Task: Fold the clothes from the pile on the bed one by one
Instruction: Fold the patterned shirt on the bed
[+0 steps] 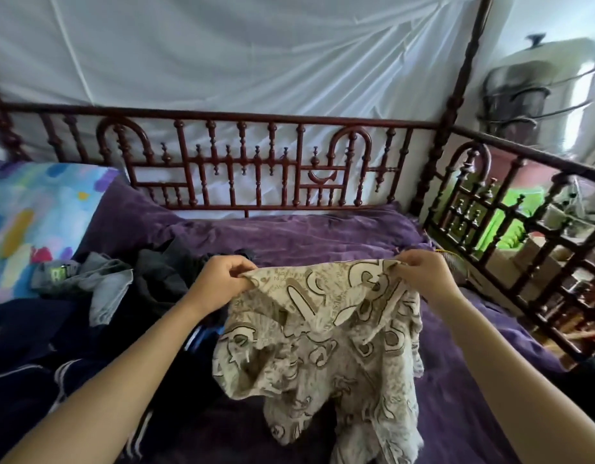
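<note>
A cream garment with a brown pattern [323, 346] hangs crumpled in front of me over the purple bedspread [306, 236]. My left hand [222, 279] pinches its upper left edge and my right hand [420, 272] pinches its upper right edge, holding the top edge stretched between them. To the left lies the pile of clothes [98, 313]: a grey piece [105, 289], black pieces, and dark navy ones with white stripes. The garment's lower part droops toward the bed near the bottom of the view.
A carved dark red wooden railing [256, 169] runs along the far side of the bed and down the right side. A colourful pillow [28, 209] lies at the far left. White cloth hangs behind the railing. Boxes and clutter stand beyond the right railing.
</note>
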Available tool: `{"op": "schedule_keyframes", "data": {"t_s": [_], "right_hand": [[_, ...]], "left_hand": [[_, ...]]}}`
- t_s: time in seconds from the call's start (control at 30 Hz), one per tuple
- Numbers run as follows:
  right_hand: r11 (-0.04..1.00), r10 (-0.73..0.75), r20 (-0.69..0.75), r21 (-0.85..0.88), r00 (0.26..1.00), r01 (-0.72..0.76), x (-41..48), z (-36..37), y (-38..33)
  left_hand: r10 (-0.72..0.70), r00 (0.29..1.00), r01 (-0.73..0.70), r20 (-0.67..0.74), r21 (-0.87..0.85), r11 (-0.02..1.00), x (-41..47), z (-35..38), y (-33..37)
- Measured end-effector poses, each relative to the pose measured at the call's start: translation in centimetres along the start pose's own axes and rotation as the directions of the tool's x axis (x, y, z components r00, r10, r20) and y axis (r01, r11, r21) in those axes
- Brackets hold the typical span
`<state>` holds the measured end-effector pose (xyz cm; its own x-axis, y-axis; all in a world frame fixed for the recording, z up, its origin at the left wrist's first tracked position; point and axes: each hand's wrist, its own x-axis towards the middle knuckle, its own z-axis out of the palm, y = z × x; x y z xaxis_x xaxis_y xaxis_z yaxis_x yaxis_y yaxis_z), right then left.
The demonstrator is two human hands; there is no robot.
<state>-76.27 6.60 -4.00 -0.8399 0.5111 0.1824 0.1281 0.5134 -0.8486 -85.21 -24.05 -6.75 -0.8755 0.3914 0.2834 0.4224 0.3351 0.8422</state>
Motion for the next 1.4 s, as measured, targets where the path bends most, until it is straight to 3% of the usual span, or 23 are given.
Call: {"op": "schedule_keyframes", "data": {"t_s": [0.27,0.53,0.6,0.7,0.8,0.9,1.0,1.17,1.27,1.4], "right_hand": [[0.972,0.054,0.009,0.227,0.998,-0.055,1.1,2.3,-1.8],[0.91,-0.034,0.173,0.414,0.984,-0.041,3.8,3.5,-4.7],[0.937,-0.017,0.188,0.345,0.982,-0.049,4.4,4.5,-4.2],[0.998,0.032,0.13,0.05,0.991,-0.038,4.8,7.4,-1.2],[0.964,0.079,0.279,-0.268,0.957,-0.001,2.9,10.9,2.7],[0.92,0.147,0.424,-0.39,0.894,0.034,-0.4,14.3,6.5],[0.899,0.178,0.515,-0.431,0.838,0.075,-4.3,16.9,9.1],[0.938,0.192,0.635,-0.344,0.748,0.051,-8.2,19.6,9.6],[0.955,0.061,0.642,-0.26,0.764,0.143,-9.1,21.0,7.7],[0.974,-0.057,0.499,-0.162,0.865,0.158,-8.0,21.3,5.2]], "left_hand": [[0.041,0.991,-0.043,-0.13,-0.016,0.999,1.5,-5.3,1.5],[0.045,0.951,-0.097,-0.306,-0.157,0.983,2.5,-8.9,2.7],[0.031,0.954,-0.078,-0.3,-0.146,0.986,2.7,-8.9,2.5],[-0.03,0.962,-0.003,-0.272,-0.122,0.992,2.6,-7.8,1.1],[-0.069,0.97,0.063,-0.235,-0.031,0.998,1.9,-6.3,-1.1],[-0.082,0.979,0.099,-0.188,0.082,0.992,1.2,-5.3,-2.6],[-0.08,0.979,0.102,-0.186,0.111,0.989,0.7,-4.9,-3.1],[-0.029,0.983,0.047,-0.184,0.092,0.995,0.8,-5.1,-2.3],[0.019,0.984,-0.002,-0.176,0.092,0.996,0.9,-5.3,-1.4],[0.088,0.974,-0.062,-0.209,0.132,0.989,1.2,-6.1,0.1]]}}
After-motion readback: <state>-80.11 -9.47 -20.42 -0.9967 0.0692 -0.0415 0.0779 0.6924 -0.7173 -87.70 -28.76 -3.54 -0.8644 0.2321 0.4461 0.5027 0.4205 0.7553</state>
